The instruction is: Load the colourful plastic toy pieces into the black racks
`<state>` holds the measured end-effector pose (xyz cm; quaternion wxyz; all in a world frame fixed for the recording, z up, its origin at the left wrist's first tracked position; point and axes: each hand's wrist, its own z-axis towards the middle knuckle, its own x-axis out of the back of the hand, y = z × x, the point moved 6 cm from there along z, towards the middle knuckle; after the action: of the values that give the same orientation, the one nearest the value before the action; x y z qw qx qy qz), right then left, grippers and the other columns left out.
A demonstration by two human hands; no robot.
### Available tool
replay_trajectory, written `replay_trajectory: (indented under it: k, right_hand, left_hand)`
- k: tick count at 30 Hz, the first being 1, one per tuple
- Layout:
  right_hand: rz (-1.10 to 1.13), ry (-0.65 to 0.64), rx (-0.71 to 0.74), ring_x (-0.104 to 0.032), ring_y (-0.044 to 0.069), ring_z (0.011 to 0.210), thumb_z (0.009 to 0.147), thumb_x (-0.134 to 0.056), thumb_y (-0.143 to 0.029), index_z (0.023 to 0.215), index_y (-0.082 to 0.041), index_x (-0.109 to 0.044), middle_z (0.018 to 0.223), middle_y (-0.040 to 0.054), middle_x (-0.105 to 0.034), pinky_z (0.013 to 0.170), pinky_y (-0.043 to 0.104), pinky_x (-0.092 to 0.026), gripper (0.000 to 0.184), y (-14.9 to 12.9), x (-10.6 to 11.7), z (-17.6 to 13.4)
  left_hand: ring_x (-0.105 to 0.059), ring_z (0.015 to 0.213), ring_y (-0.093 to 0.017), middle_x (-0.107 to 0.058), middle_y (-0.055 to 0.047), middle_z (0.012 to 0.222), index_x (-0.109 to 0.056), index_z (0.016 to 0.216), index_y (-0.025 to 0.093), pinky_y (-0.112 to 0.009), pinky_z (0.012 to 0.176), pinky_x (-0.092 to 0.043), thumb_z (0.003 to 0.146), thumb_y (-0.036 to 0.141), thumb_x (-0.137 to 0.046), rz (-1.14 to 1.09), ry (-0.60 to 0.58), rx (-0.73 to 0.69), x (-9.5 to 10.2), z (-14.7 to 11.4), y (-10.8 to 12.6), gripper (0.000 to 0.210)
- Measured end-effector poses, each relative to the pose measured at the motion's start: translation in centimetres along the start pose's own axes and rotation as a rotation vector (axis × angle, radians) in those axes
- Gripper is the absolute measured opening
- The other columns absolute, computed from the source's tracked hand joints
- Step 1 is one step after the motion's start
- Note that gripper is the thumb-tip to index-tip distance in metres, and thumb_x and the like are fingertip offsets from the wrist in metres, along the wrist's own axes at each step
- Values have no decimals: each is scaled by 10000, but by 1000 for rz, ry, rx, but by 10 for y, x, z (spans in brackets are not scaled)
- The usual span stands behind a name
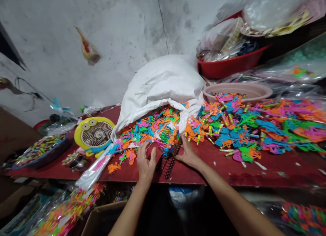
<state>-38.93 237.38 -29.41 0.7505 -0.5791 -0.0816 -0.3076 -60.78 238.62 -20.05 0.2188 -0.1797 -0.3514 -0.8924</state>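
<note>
Small flat plastic pieces [150,124] in orange, blue, green and pink spill from the mouth of a white woven sack [163,76] onto the red table. A black openwork basket [166,166] stands tilted between my hands at the sack's mouth, with coloured pieces at its far end. On its left is my left hand [146,161], fingers curved and thumb apart, with nothing visible in it. My right hand [189,156] grips the basket's right side, thumb towards me; its fingertips are partly hidden.
More coloured pieces with striped tubes [229,124] cover the right of the table [216,171], before a pink basin [259,90]. A red basin [234,63] is stacked behind. Leftward are a yellow fan [98,134], a plastic packet [95,170] and a filled blue tray [40,161].
</note>
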Motion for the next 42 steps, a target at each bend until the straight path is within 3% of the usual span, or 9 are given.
replay_trajectory:
  k: [3, 7, 14, 19, 24, 28, 31, 36, 42]
  right_hand:
    - [-124, -34, -80, -157, 369, 1455, 611, -778, -358, 1557, -175, 21, 1573, 194, -210, 1136, 579, -197, 1252, -3, -5, -1]
    - [-200, 0, -96, -265, 391, 1410, 624, -769, -410, 1557, -189, -73, 1535, 203, -302, 1084, 636, -226, 1185, -8, -8, 7]
    - [-18, -34, 50, -389, 346, 1344, 590, -786, -348, 1501, -212, -308, 1445, 148, -459, 1104, 554, -273, 1039, 2, -5, 23]
    - [233, -130, 76, -599, 247, 1098, 634, -697, -262, 1168, -193, -636, 1164, 66, -675, 1000, 417, -445, 542, 10, 2, 32]
    - [154, -33, 33, -652, 236, 839, 681, -589, -303, 907, -169, -679, 910, 79, -726, 851, 420, -517, 278, 21, 18, 25]
    - [103, -27, 35, -667, 243, 803, 711, -573, -356, 888, -165, -692, 858, 82, -731, 810, 410, -533, 286, 24, 28, 21]
    - [43, -16, 54, -673, 265, 818, 711, -583, -352, 839, -171, -700, 841, 91, -732, 804, 421, -536, 251, 24, 31, 26]
    - [-33, -6, 163, -650, 291, 996, 747, -549, -329, 903, -182, -705, 1007, 125, -722, 925, 457, -500, 265, 22, 27, 33]
    - [-86, -64, 244, -585, 271, 1164, 809, -491, -283, 1086, -185, -695, 1146, 127, -688, 1066, 460, -411, 358, 27, 19, 34]
  left_hand:
    - [-535, 1227, -283, -554, -169, 1334, -486, 1345, 155, -498, 1027, -443, 882, 356, -554, -45, -167, 184, -34, -33, -54, 510]
    - [-505, 1272, -277, -561, -163, 1354, -501, 1352, 139, -501, 1082, -398, 877, 290, -504, -60, -368, 80, -71, -57, -67, 499]
    - [-451, 1327, -303, -510, -181, 1414, -414, 1429, 97, -510, 1119, -357, 867, 260, -486, 91, -396, 139, -72, -65, -43, 590]
    - [-367, 1389, -356, -422, -189, 1489, -363, 1465, 97, -578, 1150, -277, 877, 361, -518, 137, -465, 199, -84, -94, 2, 663]
    - [-420, 1327, -407, -485, -192, 1434, -471, 1394, 126, -624, 1103, -321, 766, 367, -670, 84, -479, 129, -93, -124, 48, 701]
    - [-541, 1190, -333, -596, -163, 1280, -539, 1305, 163, -555, 1053, -408, 818, 332, -618, -74, -341, 166, -78, -102, 32, 522]
    - [-399, 1351, -347, -457, -194, 1432, -393, 1421, 133, -559, 1137, -305, 771, 381, -687, -165, -242, 294, -72, -69, -5, 755]
    - [-128, 1478, -371, -130, -233, 1592, -58, 1536, 105, -544, 1196, -180, 541, 517, -859, -404, -410, 305, -101, -24, -40, 1342]
    - [-138, 1471, -394, -142, -216, 1594, -20, 1547, 162, -557, 1193, -173, 446, 506, -905, -516, -503, 214, -122, -8, -48, 1454]
